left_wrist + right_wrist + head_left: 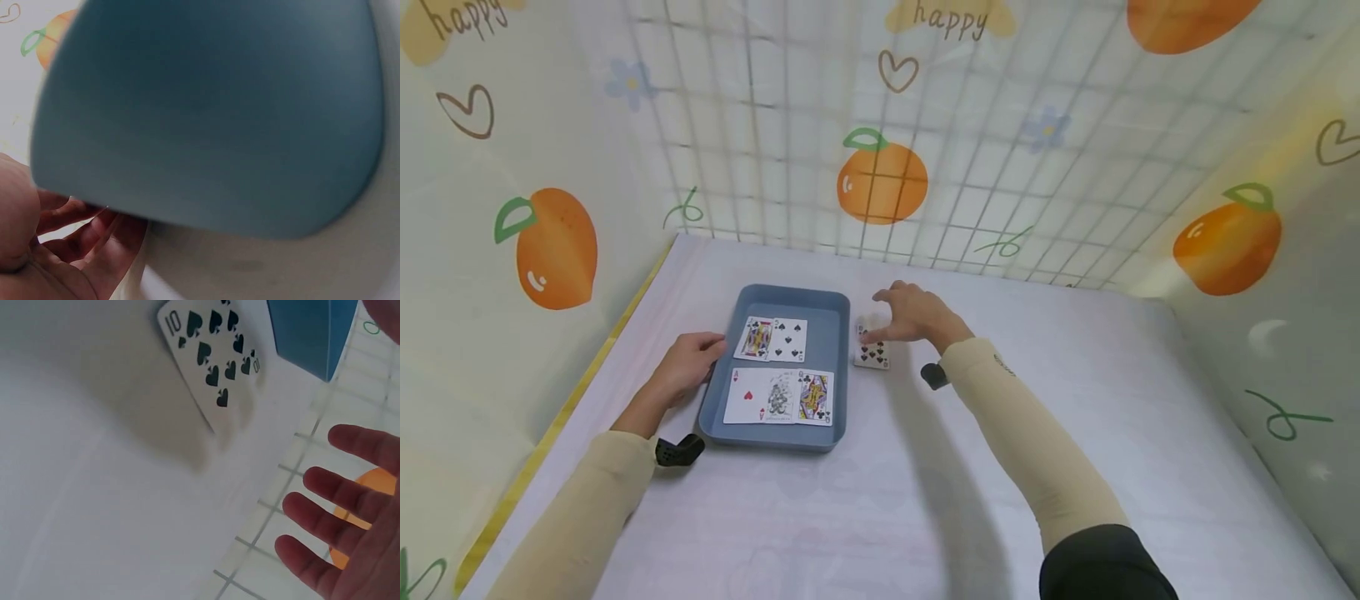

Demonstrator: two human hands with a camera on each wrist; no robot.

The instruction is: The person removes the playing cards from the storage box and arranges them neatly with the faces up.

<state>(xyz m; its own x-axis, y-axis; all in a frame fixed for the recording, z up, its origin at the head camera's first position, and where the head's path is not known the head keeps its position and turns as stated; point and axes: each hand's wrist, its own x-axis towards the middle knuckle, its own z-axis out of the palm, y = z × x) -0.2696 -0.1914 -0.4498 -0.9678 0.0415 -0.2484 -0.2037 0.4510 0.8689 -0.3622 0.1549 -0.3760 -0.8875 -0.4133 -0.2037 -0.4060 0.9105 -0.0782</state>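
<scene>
A blue-grey tray (pixel 775 440) lies on the table, and my left hand (pixel 688 362) holds its left side. In the left wrist view the fingers of that hand curl at the edge of the tray (pixel 212 125). Inside the tray, a face card (pixel 756 337) and a spade number card (pixel 789 340) form the upper row. An ace of hearts (pixel 747 396), a black-and-white picture card (pixel 780 395) and another face card (pixel 815 398) make the lower row. My right hand (pixel 917 315) hovers with spread fingers above a ten of spades (pixel 215 359) beside the tray's right wall.
A white cloth covers the table (pixel 1037 417), and a yellow strip (pixel 565 417) runs along its left edge. Behind stands a wire grid (pixel 805 167) with a sheet printed with oranges. Similar printed sheets close off the left and right sides.
</scene>
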